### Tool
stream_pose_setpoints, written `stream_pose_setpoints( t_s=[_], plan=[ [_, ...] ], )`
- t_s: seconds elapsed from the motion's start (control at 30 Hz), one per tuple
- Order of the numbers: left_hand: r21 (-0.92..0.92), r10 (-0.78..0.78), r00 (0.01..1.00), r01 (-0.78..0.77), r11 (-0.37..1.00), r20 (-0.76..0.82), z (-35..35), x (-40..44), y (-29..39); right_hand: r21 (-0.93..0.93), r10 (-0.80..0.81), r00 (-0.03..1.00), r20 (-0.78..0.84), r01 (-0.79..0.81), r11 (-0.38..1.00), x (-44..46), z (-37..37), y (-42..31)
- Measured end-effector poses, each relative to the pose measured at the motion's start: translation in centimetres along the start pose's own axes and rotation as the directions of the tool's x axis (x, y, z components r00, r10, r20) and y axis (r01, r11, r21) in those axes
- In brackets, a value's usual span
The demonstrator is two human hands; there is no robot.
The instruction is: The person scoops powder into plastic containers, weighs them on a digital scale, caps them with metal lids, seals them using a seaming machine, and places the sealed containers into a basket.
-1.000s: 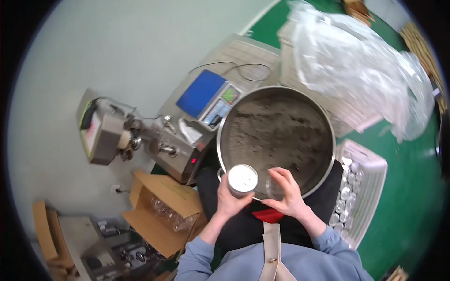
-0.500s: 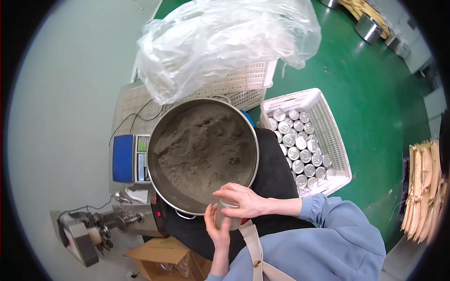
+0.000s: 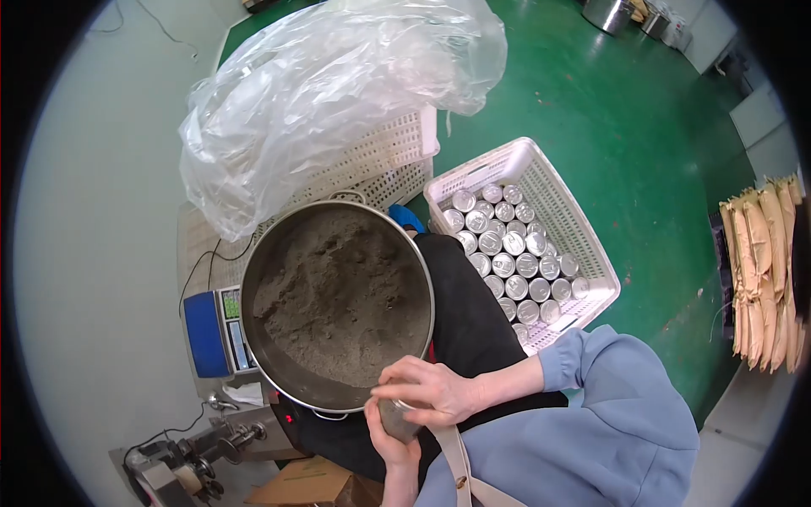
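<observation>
My left hand (image 3: 394, 448) is wrapped round a small can (image 3: 397, 422) with greyish sides, just in front of the pot's near rim. Across the top of the can lie the bent fingers of my right hand (image 3: 432, 392), gripping its upper edge; they hide most of the lid. A large steel pot (image 3: 253, 355) stands right beyond my hands, holding a mound of grey-brown powder (image 3: 338, 296).
Right of the pot, a white plastic crate (image 3: 583, 228) holds several silver-lidded cans (image 3: 514, 243). Clear plastic sheeting (image 3: 338, 84) covers another crate (image 3: 397, 144) behind. A blue scale (image 3: 205, 334) and a metal machine (image 3: 228, 444) stand at left; paper sacks (image 3: 764, 270) stack far right.
The view has shifted, so the pot and crates appear further left. Both hands stay on the can, which sits slightly lower in view; my right fingers now lie over its top.
</observation>
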State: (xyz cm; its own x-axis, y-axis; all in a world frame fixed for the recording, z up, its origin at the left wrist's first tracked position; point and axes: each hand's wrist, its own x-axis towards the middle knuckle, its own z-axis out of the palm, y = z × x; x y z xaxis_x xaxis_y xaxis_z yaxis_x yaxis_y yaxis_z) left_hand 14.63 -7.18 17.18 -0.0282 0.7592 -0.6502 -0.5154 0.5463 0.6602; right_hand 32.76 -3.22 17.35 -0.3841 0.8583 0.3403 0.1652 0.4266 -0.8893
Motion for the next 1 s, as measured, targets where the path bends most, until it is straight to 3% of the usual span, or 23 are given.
stream_pose_setpoints(
  t_s=[0.03,0.13,0.2,0.3,0.37,0.43,0.5,0.57,0.6,0.67,0.7,0.77,0.8,0.83,0.87,0.93,1.0],
  plan=[
    [0.2,0.211,0.977,-0.207,0.958,-0.001,0.1,-0.3,-0.5,0.07,0.09,0.994,-0.054,-0.086,0.994,-0.3,0.6,0.3],
    [0.507,0.532,0.84,-0.506,0.698,0.105,0.8,0.1,-1.2,0.236,0.27,0.954,-0.129,-0.234,0.943,-0.3,0.9,0.1],
    [0.47,0.51,0.847,-0.514,0.718,0.147,1.3,0.2,-0.7,0.283,0.319,0.934,-0.16,-0.266,0.921,-0.3,0.3,-0.4],
    [0.364,0.391,0.902,-0.433,0.825,0.185,3.0,-0.4,0.9,0.149,0.182,0.95,-0.254,-0.147,0.978,-0.5,-1.0,-1.3],
    [0.348,0.284,0.926,-0.359,0.866,0.248,3.1,-0.4,2.1,0.119,0.081,0.951,-0.299,-0.047,0.992,-1.0,-1.5,-1.3],
    [0.224,0.053,0.975,-0.102,0.969,0.215,3.2,0.2,2.4,0.007,-0.055,0.967,-0.247,0.059,0.998,-0.9,-2.7,-1.5],
    [0.048,-0.22,0.943,0.215,0.976,0.248,2.8,0.6,2.4,-0.098,-0.201,0.956,-0.212,0.184,0.978,-0.8,-3.3,-1.4],
    [0.432,-0.079,0.882,-0.148,0.889,0.465,2.4,0.4,1.9,-0.126,-0.36,0.926,-0.115,0.346,0.93,-1.2,-3.6,-1.4],
    [0.35,-0.292,0.848,0.136,0.927,0.442,0.9,0.7,0.9,-0.13,-0.433,0.899,-0.059,0.424,0.897,-1.6,-3.8,-1.5],
    [0.124,-0.675,0.659,0.679,0.724,0.332,-2.2,1.2,-1.0,-0.085,-0.519,0.854,-0.032,0.515,0.853,-2.1,-4.2,-2.5],
    [0.451,-0.425,0.816,0.233,0.862,0.391,-1.5,1.4,-0.7,-0.089,-0.489,0.871,-0.049,0.484,0.871,-2.3,-4.3,-2.4],
    [0.449,-0.222,0.869,0.0,0.893,0.442,0.3,1.4,-0.4,-0.096,-0.361,0.923,-0.132,0.35,0.932,-2.5,-3.9,-1.5],
    [0.176,-0.316,0.879,0.268,0.947,0.358,2.8,1.2,0.3,-0.098,-0.258,0.945,-0.2,0.243,0.965,-2.5,-3.5,-0.8],
    [0.088,-0.279,0.908,0.265,0.96,0.312,3.9,1.5,0.4,-0.049,-0.07,0.971,-0.229,0.061,0.997,-2.2,-3.8,-1.0],
    [0.123,-0.242,0.94,0.218,0.968,0.241,4.4,2.0,0.5,0.025,0.115,0.953,-0.281,-0.113,0.993,-2.2,-3.1,-0.5],
    [0.335,0.102,0.957,-0.193,0.922,0.272,4.3,3.2,-0.1,0.134,0.234,0.892,-0.387,-0.196,0.971,-1.8,-2.5,0.4],
    [0.49,0.279,0.91,-0.403,0.773,0.308,4.6,3.6,-0.3,0.314,0.359,0.847,-0.392,-0.243,0.918,-1.7,-2.3,1.0]
  ],
)
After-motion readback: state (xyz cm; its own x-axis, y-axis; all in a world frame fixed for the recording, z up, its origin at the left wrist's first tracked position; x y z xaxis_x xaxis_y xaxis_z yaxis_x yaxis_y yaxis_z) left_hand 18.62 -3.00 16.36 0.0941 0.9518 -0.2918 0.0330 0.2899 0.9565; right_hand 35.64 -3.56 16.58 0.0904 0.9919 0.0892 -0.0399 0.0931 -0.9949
